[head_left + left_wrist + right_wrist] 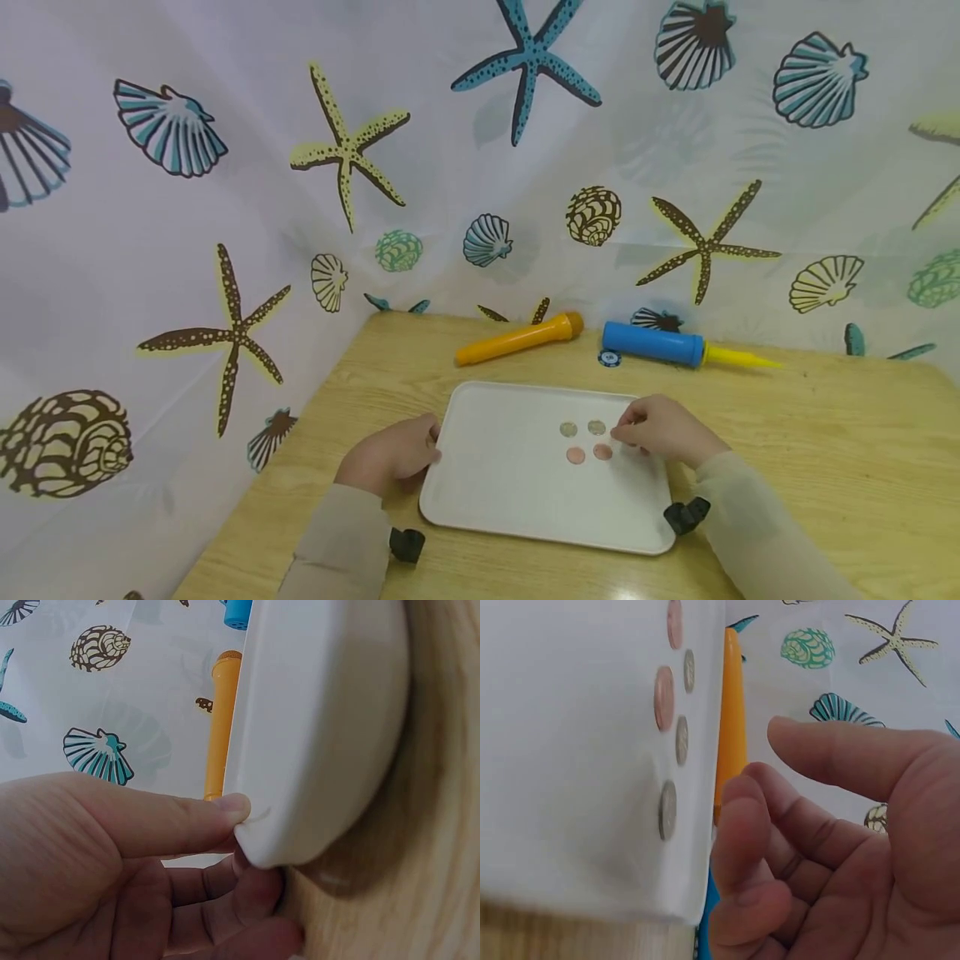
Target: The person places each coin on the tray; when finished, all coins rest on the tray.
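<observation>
A white rectangular tray (pixel 502 492) lies on the wooden table. My left hand (pixel 393 454) pinches its left rim, with the thumb on top and the fingers curled beneath the edge in the left wrist view. Several coins lie flat on the tray's right half: two copper ones (pixel 664 698) and three silver ones (pixel 667 810). My right hand (pixel 663 429) hovers over the tray's right side, its fingertips beside the coins. Between its thumb and loosely bent fingers there is a gap holding nothing in the right wrist view. The silver coin nearest that hand is hidden by its fingers in the head view.
Behind the tray lie an orange toy microphone (pixel 521 339), a blue hand pump (pixel 652 343) with a yellow nozzle, and a blue-and-white poker chip (pixel 609 358). A curtain (pixel 442 183) printed with shells and starfish hangs along the table's back and left edges.
</observation>
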The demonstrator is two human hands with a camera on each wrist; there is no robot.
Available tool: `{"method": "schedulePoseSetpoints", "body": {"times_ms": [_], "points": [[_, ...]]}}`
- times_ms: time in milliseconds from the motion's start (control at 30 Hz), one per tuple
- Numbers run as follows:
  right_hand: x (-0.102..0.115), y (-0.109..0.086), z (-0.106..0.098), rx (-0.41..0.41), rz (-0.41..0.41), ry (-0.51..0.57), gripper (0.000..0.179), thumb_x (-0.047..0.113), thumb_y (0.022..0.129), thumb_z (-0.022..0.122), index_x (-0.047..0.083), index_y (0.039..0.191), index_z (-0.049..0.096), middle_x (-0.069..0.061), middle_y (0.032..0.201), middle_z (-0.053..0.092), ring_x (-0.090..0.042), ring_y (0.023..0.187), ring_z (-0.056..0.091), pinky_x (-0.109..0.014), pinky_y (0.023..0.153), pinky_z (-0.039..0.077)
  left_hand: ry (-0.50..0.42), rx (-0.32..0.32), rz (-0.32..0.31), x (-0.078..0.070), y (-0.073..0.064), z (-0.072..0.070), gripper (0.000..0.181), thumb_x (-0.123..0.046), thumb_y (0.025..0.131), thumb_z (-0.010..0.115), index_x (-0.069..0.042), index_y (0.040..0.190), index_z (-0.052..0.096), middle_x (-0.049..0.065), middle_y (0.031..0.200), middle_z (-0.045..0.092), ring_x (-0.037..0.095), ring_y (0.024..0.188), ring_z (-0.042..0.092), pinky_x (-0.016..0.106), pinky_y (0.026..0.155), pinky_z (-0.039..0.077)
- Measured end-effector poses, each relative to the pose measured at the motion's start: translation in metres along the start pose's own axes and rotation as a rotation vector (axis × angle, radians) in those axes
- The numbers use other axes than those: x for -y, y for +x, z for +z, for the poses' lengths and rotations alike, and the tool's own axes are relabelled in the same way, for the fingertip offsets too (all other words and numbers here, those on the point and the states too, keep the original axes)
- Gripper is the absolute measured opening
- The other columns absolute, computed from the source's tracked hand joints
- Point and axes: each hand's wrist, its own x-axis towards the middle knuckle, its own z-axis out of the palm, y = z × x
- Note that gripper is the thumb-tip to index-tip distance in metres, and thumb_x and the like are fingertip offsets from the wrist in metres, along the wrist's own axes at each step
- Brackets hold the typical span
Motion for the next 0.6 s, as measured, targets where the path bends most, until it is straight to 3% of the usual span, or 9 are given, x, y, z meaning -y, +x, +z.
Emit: {"method": "schedulePoseSetpoints", "body": {"times_ms": [233, 433, 600], "points": [[-0.018, -0.012, -0.017, -0.022, -0.010, 0.009, 0.022, 0.029, 0.095, 0.069, 0.007, 0.100, 0.071, -0.006, 0.077, 0.062, -0.020, 0.066, 0.056, -0.033, 0.061, 0.044, 0.022, -0.007, 0.003, 0.001, 0.001, 0.000, 0.011, -0.008, 0.101, 0.055, -0.006, 0.111, 0.052, 0.012, 0.074, 0.060, 0.023, 0.057, 0.056, 0.032, 0.060, 0.045], [-0.034, -0.024, -0.029, -0.030, 0.008, 0.019, 0.024, 0.028, 0.095, 0.069, 0.005, 0.102, 0.070, -0.007, 0.083, 0.063, -0.021, 0.071, 0.055, -0.034, 0.063, 0.045, 0.020, -0.011, 0.000, 0.002, 0.003, 0.000, 0.010, -0.008, 0.101, 0.056, -0.006, 0.110, 0.053, 0.011, 0.080, 0.059, 0.023, 0.059, 0.057, 0.032, 0.061, 0.046], [-0.051, -0.033, -0.039, -0.032, 0.046, 0.019, 0.029, 0.032, 0.095, 0.068, 0.005, 0.107, 0.070, -0.007, 0.084, 0.063, -0.020, 0.071, 0.054, -0.032, 0.054, 0.042, 0.002, -0.007, -0.006, 0.002, 0.003, 0.001, 0.010, -0.007, 0.101, 0.056, -0.006, 0.110, 0.052, 0.011, 0.081, 0.059, 0.023, 0.059, 0.057, 0.032, 0.059, 0.046]]}}
